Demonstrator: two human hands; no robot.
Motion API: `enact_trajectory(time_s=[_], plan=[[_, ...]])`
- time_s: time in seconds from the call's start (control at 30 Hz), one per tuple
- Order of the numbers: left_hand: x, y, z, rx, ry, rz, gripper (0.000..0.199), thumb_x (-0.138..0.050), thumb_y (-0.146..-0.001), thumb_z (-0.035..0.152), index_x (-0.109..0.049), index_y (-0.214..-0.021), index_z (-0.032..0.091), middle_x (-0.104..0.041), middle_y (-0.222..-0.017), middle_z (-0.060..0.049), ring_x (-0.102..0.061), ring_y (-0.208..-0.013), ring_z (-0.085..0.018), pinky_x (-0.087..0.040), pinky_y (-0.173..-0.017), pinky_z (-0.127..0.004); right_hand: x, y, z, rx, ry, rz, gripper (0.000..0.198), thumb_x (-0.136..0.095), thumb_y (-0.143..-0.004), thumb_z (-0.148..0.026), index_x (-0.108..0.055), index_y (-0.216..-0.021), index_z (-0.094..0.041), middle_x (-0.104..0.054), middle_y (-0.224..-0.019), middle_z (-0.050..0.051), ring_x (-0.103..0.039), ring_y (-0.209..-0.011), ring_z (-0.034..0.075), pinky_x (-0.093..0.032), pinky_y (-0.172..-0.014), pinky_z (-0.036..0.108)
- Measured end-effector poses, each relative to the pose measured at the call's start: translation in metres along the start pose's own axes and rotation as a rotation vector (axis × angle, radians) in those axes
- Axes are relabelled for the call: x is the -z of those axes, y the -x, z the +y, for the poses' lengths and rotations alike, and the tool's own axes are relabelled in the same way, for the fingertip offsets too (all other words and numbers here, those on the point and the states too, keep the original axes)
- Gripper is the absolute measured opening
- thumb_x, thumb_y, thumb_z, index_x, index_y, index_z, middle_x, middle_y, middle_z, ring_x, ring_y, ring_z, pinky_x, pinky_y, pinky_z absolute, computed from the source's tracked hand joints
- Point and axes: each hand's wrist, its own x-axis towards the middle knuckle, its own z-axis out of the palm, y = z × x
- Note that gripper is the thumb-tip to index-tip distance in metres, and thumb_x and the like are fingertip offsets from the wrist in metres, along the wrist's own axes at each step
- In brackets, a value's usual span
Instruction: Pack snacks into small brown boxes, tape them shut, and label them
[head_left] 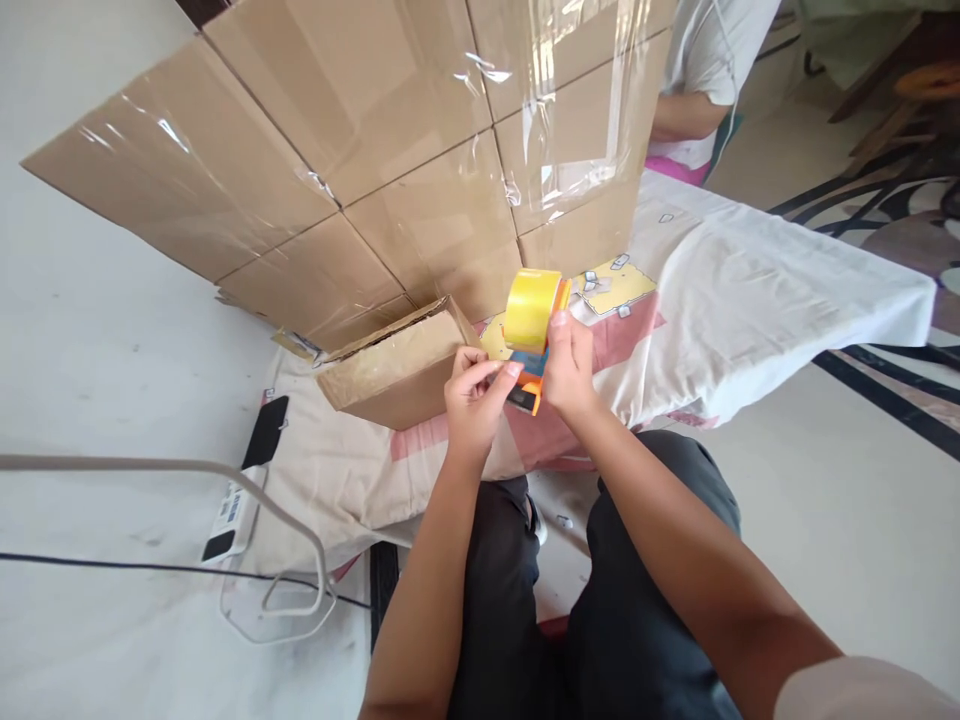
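A tape dispenser with orange and blue parts carries a wide yellow roll of packing tape. My right hand is wrapped round its side, holding it up over the table. Close to the dispenser's lower front, my left hand is closed in a pinch of thumb and forefinger. What lies between those fingertips is too small to make out. Just left of my left hand, a small cardboard box rests on the cloth, its top edge facing me.
Stacked cardboard boxes under clear tape stand behind. A pink and white cloth covers the table. At left are a power strip and a grey cable. Another person's arm shows behind the boxes.
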Motion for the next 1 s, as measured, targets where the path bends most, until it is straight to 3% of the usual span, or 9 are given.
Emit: enact_trajectory(time_s=[0.07,0.13,0.23,0.33,0.43,0.53,0.73,1.0], plan=[[0.001,0.002,0.009,0.017,0.013,0.03,0.031,-0.076,-0.085,0.05,-0.076,-0.076,0.021,-0.044,-0.082,-0.001,-0.048,-0.077,-0.014,-0.043,-0.067,-0.027,-0.001,-0.001,0.002,0.173,0.094,-0.009,0.063,-0.031,-0.099,-0.073,-0.043,-0.062,-0.023,-0.046,-0.063,0.001,-0.046,-0.064,0.017,-0.043,-0.081,0.037],[0.003,0.006,0.018,0.033,0.015,0.022,0.029,-0.076,-0.085,0.047,-0.076,-0.073,0.021,-0.045,-0.078,0.0,-0.046,-0.075,-0.013,-0.042,-0.068,-0.028,-0.001,-0.001,0.003,0.259,0.149,-0.015,0.064,-0.026,-0.101,-0.071,-0.044,-0.062,-0.023,-0.049,-0.064,0.001,-0.047,-0.064,0.018,-0.043,-0.087,0.04],[0.005,0.012,0.028,0.116,0.042,-0.034,0.024,-0.076,-0.085,0.04,-0.076,-0.07,0.021,-0.046,-0.07,0.001,-0.045,-0.07,-0.012,-0.038,-0.066,-0.027,-0.001,-0.002,0.003,0.212,0.124,-0.004,0.066,-0.024,-0.1,-0.073,-0.042,-0.06,-0.024,-0.047,-0.062,0.002,-0.046,-0.064,0.019,-0.045,-0.087,0.041],[0.003,0.018,0.035,0.259,0.106,-0.077,0.022,-0.079,-0.08,0.038,-0.077,-0.068,0.02,-0.048,-0.067,0.001,-0.046,-0.07,-0.012,-0.037,-0.066,-0.028,0.004,-0.005,0.002,0.102,0.046,0.018,0.065,-0.028,-0.098,-0.075,-0.038,-0.059,-0.024,-0.041,-0.059,0.0,-0.042,-0.061,0.017,-0.047,-0.075,0.037],[-0.003,0.026,0.037,0.375,0.149,-0.09,0.021,-0.081,-0.076,0.041,-0.08,-0.071,0.02,-0.052,-0.067,0.001,-0.049,-0.072,-0.013,-0.039,-0.069,-0.028,0.01,-0.007,0.0,-0.004,-0.031,0.008,0.064,-0.031,-0.097,-0.077,-0.044,-0.063,-0.024,-0.04,-0.06,0.0,-0.041,-0.06,0.017,-0.043,-0.062,0.033],[-0.01,0.032,0.04,0.453,0.183,-0.068,0.02,-0.081,-0.074,0.041,-0.082,-0.076,0.021,-0.056,-0.069,0.0,-0.052,-0.075,-0.015,-0.041,-0.071,-0.028,0.014,-0.008,-0.002,-0.074,-0.091,-0.022,0.062,-0.035,-0.097,-0.076,-0.048,-0.066,-0.024,-0.043,-0.063,0.0,-0.042,-0.061,0.017,-0.041,-0.059,0.032],[-0.01,0.055,0.048,0.46,0.136,-0.015,0.019,-0.08,-0.075,0.039,-0.08,-0.071,0.021,-0.052,-0.066,0.001,-0.048,-0.07,-0.014,-0.039,-0.067,-0.028,0.02,-0.008,0.001,-0.065,-0.15,-0.057,0.056,-0.04,-0.099,-0.07,-0.051,-0.07,-0.024,-0.049,-0.068,0.0,-0.044,-0.06,0.016,-0.041,-0.059,0.031],[-0.007,0.079,0.041,0.56,0.205,-0.058,0.026,-0.078,-0.081,0.041,-0.076,-0.067,0.019,-0.04,-0.067,0.002,-0.04,-0.067,-0.012,-0.034,-0.064,-0.027,0.02,-0.011,0.002,-0.052,-0.206,-0.037,0.045,-0.046,-0.099,-0.063,-0.053,-0.08,-0.023,-0.05,-0.078,-0.001,-0.049,-0.069,0.015,-0.045,-0.066,0.029]])
